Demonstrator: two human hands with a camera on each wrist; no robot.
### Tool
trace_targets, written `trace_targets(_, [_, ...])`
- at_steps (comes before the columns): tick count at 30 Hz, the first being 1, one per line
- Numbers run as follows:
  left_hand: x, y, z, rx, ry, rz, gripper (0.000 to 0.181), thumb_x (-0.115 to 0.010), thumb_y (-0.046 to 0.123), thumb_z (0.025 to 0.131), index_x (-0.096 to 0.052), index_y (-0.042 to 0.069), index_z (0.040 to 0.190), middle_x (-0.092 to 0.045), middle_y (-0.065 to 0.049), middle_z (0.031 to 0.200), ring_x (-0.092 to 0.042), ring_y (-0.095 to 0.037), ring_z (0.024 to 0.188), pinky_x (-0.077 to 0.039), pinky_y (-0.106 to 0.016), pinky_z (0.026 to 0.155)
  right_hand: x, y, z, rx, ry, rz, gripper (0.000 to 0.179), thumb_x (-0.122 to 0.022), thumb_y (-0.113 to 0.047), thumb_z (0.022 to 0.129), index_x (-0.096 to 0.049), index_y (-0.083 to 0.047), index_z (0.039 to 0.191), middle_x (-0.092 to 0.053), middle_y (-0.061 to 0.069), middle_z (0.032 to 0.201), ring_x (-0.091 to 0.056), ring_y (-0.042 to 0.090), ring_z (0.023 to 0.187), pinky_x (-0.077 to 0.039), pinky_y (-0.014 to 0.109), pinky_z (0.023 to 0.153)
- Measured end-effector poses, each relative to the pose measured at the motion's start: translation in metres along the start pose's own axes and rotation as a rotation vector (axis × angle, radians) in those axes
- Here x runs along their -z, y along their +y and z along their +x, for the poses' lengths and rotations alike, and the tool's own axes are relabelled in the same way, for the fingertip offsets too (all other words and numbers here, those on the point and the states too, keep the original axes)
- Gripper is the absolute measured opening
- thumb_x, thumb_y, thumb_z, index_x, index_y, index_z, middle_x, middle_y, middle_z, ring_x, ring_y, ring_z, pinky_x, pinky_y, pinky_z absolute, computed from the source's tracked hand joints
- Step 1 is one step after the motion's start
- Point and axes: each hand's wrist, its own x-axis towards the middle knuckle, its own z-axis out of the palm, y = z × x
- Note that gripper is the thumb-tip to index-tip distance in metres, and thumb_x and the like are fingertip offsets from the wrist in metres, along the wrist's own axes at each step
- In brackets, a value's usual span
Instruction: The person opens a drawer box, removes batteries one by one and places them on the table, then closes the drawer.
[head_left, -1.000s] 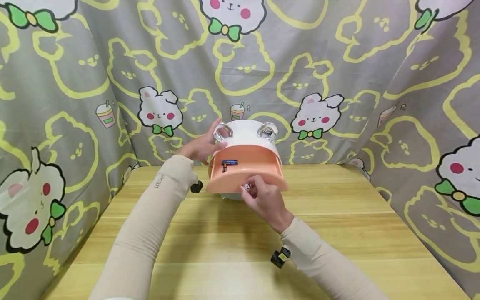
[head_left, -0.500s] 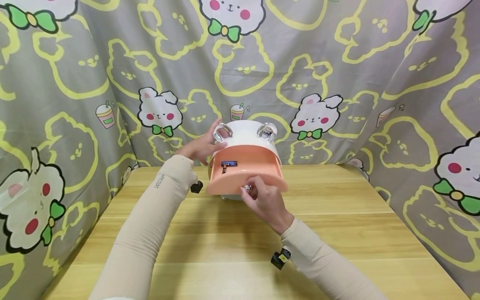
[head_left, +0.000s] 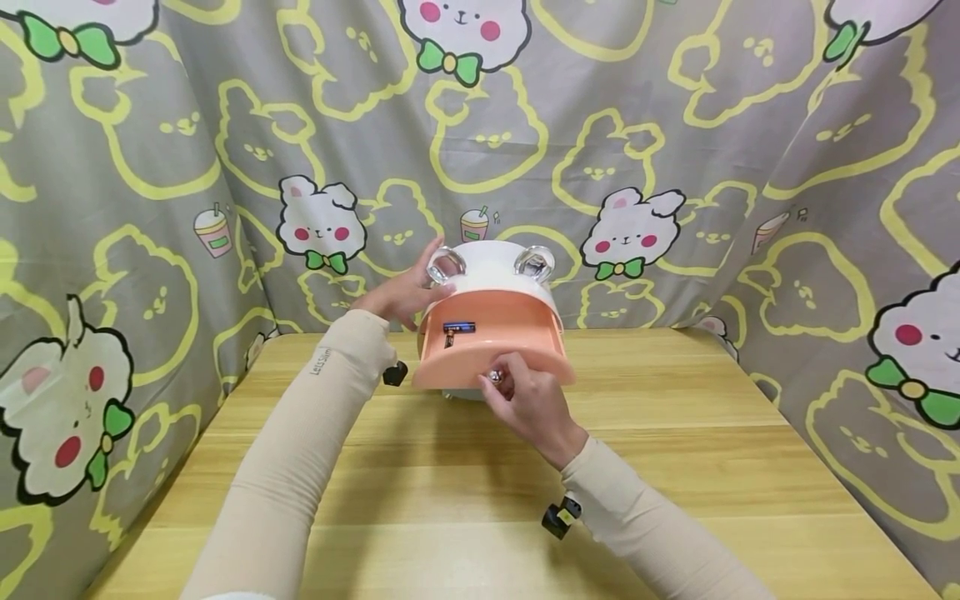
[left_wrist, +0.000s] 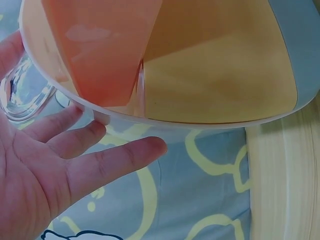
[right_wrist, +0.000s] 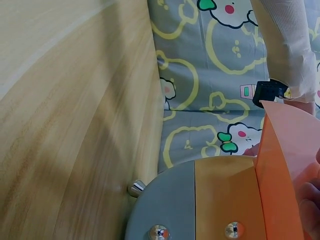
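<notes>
Sleeve (head_left: 288,450), left arm: dark lettering (head_left: 320,362) near the cuff, running along the forearm, reads "Lets Slim", last letter indistinct. Blue battery (head_left: 460,327) inside the orange drawer (head_left: 446,369): markings too small to make out. Cup (head_left: 212,232) printed on the curtain (head_left: 161,275): green label (head_left: 217,242), content likewise too small to read.

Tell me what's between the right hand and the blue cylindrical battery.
In the head view, the curved orange drawer front stands between the right hand and the battery.
</notes>
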Motion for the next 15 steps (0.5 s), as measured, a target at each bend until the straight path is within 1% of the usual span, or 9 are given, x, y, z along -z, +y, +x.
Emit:
trace_targets(8, [-0.0005, 0.0005, -0.0017, -0.005, 0.005, 0.020, 0.089, -0.058, 0.039, 0.096, 0.015, 0.052, 0.147, -0.008, -0.026, 0.157, -0.027, -0.049, 0.136, -0.049, -0.067, 0.076, 0.0006, -0.0014, -0.0006, -0.006, -0.003, 0.006, 0.027, -0.077, -0.011, 0.080, -0.054, -0.003, 0.092, -0.057, -0.001, 0.064, -0.052, 0.003, 0.049, -0.038, 0.012, 0.043])
trace_targets(15, [-0.0011, 0.0003, -0.0010, -0.002, 0.008, 0.032, 0.089, -0.057, 0.040, 0.097, 0.015, 0.051, 0.147, -0.006, -0.025, 0.158, -0.027, -0.049, 0.136, -0.049, -0.067, 0.075, 0.0009, -0.0023, -0.0007, -0.003, 0.001, 0.006, 0.027, -0.077, -0.011, 0.080, -0.054, -0.003, 0.091, -0.056, -0.002, 0.063, -0.051, 0.003, 0.049, -0.038, 0.012, 0.042])
